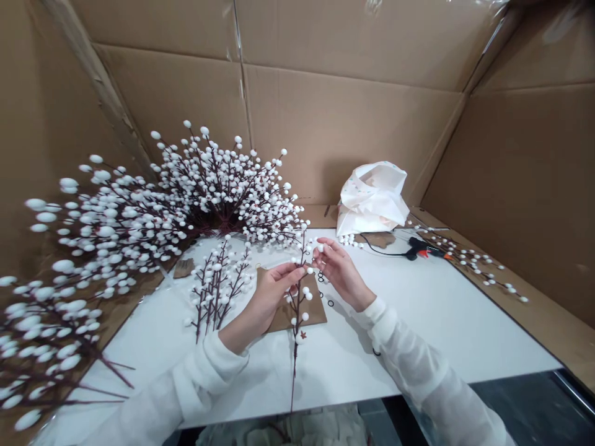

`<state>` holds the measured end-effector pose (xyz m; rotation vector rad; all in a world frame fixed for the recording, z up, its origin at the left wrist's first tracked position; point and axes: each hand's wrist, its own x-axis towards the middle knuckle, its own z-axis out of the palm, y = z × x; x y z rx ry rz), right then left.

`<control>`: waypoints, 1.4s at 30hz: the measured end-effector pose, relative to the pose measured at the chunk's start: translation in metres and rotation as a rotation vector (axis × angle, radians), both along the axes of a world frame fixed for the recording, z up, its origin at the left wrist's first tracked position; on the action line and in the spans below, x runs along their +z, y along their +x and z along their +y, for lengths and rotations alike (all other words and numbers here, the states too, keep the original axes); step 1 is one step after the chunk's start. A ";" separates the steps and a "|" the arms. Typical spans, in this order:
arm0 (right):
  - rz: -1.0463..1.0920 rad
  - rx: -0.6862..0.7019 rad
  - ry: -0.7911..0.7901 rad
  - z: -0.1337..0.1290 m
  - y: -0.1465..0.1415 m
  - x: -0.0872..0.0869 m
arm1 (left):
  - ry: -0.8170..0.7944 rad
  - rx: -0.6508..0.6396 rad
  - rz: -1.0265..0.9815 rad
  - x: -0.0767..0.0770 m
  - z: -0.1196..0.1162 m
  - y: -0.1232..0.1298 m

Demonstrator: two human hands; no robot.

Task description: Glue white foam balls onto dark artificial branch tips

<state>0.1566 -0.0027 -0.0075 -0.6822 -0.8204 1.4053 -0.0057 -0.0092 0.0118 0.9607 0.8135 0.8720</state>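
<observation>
My left hand pinches an artificial berry branch, a dark brown stem with white berries, held upright with its lower end toward me. To its right, my right hand has its fingertips closed around a small white berry, close to the upper part of the branch. Beneath the hands lies a brown cardboard piece on the white tabletop. Several small black rings are scattered beside it. Left of my left hand, a few more berry branches lie on the table.
A big heap of berry branches fills the back left, with more branches at the near left. At the back stand a white bag and loose white berries. A black glue gun and berry sprigs lie right. Cardboard walls enclose the table.
</observation>
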 end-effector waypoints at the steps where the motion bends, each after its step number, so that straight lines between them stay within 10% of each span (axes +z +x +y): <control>1: -0.021 -0.023 0.008 -0.001 -0.001 0.001 | 0.007 0.013 0.010 0.001 0.000 0.000; 11: -0.034 0.174 0.035 -0.014 -0.010 0.004 | 0.086 0.132 0.058 -0.004 0.003 -0.003; 42: -0.027 0.206 0.038 -0.015 -0.014 0.001 | 0.185 0.187 0.120 -0.011 0.004 -0.003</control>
